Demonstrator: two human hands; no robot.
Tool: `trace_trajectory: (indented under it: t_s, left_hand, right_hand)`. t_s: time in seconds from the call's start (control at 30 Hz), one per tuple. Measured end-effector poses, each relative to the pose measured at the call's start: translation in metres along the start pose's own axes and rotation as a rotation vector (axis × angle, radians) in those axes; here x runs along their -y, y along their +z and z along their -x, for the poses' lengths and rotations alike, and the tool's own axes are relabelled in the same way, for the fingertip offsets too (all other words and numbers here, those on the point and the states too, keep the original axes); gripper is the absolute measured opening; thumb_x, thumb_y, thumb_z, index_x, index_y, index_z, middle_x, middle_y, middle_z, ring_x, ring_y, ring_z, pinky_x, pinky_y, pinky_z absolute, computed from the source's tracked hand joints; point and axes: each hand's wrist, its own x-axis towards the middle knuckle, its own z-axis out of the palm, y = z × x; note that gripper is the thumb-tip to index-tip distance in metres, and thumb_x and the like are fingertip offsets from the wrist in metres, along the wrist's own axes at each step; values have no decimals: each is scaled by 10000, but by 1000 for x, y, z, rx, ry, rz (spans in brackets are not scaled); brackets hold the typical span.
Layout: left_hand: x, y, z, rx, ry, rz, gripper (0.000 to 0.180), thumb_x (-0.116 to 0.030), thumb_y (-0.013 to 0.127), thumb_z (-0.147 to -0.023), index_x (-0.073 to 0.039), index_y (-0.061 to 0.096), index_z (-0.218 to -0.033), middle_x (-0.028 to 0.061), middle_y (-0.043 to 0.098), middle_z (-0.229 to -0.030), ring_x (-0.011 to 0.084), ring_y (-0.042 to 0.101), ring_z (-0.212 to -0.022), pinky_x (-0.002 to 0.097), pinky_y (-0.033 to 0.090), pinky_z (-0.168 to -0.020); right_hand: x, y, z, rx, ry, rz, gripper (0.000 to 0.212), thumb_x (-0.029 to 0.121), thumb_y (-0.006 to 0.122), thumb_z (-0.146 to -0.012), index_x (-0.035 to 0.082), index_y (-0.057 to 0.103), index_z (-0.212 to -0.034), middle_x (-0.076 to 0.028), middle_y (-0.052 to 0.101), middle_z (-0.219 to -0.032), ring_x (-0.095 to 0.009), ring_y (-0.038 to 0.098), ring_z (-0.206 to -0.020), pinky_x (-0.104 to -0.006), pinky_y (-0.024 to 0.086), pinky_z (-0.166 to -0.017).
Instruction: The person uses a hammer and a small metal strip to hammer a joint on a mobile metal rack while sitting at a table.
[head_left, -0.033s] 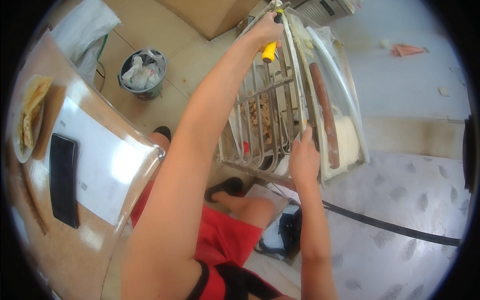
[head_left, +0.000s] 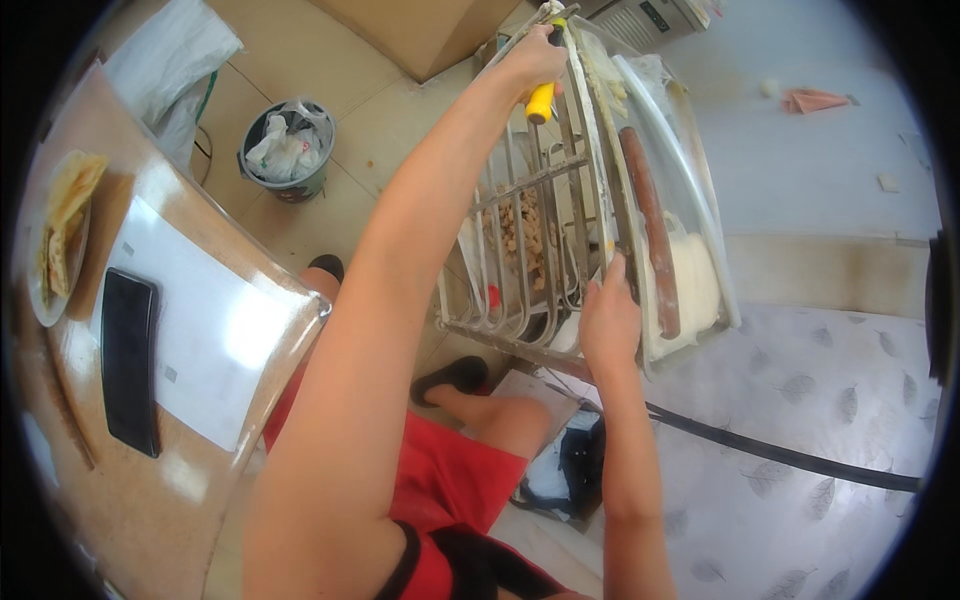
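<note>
My left hand (head_left: 536, 64) is closed around a tool with a yellow and black handle (head_left: 540, 103), at the far end of a metal rack frame. The yellow end points toward me; the working end is too unclear to name. My right hand (head_left: 610, 318) rests at the near part of the metal rack (head_left: 528, 183), its index finger stretched along a pale rail (head_left: 603, 170). Its other fingers are curled and partly hidden. Beside that rail lies a brown rolling pin (head_left: 650, 230) on a tray with pale dough (head_left: 690, 280).
Brown crumbly pieces (head_left: 520, 235) show through the rack's bars. A bin (head_left: 290, 183) with plastic bags stands on the tiled floor. On the left table (head_left: 215, 500) are a black phone (head_left: 128, 360), a white sheet (head_left: 190, 310) and a plate of flatbread (head_left: 62, 240). A leaf-patterned surface (head_left: 790, 420) lies right.
</note>
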Motion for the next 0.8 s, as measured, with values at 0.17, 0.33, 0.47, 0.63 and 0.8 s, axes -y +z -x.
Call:
trace_trajectory:
  t_s: [0.17, 0.33, 0.47, 0.63, 0.8]
  left_hand:
    - [-3, 5, -12, -112, 2, -45, 660, -97, 474, -890, -92, 212, -1496, 143, 593, -839, 208, 577, -504, 380, 482, -445]
    - [5, 32, 29, -30, 50, -217, 670, -139, 494, -906, -65, 194, -1501, 147, 593, -775, 216, 560, -482, 380, 482, -456]
    - [-8, 29, 12, -125, 3, -217, 660, -105, 471, -892, -67, 193, -1490, 202, 623, -921, 258, 608, -515, 402, 518, -477]
    - [-1, 15, -20, -130, 32, -34, 501, -89, 449, -894, -31, 336, -1378, 172, 593, -884, 256, 599, -510, 377, 515, -442]
    - [11, 17, 48, -95, 44, -292, 377, -172, 498, -916, 26, 423, -1229, 136, 561, -827, 236, 575, -487, 348, 498, -422]
  right_hand:
    - [11, -6, -4, 71, 19, -43, 529, 170, 523, -942, -49, 312, -1376, -276, 619, -1035, -440, 650, -825, -479, 531, -722]
    - [-1, -1, 1, 58, 17, 31, 519, 175, 518, -944, -53, 318, -1365, -279, 616, -1010, -427, 655, -805, -484, 535, -701]
    - [1, -4, 3, 33, 21, -64, 539, 171, 549, -922, -56, 343, -1366, -280, 631, -1030, -438, 646, -824, -482, 527, -730]
    - [6, -6, 2, 24, 50, -102, 537, 178, 544, -918, -51, 353, -1365, -280, 630, -1015, -446, 643, -819, -490, 524, -740]
    - [-9, 6, 4, -44, 8, -148, 522, 178, 558, -912, -55, 358, -1334, -276, 630, -988, -442, 644, -818, -486, 527, -746]
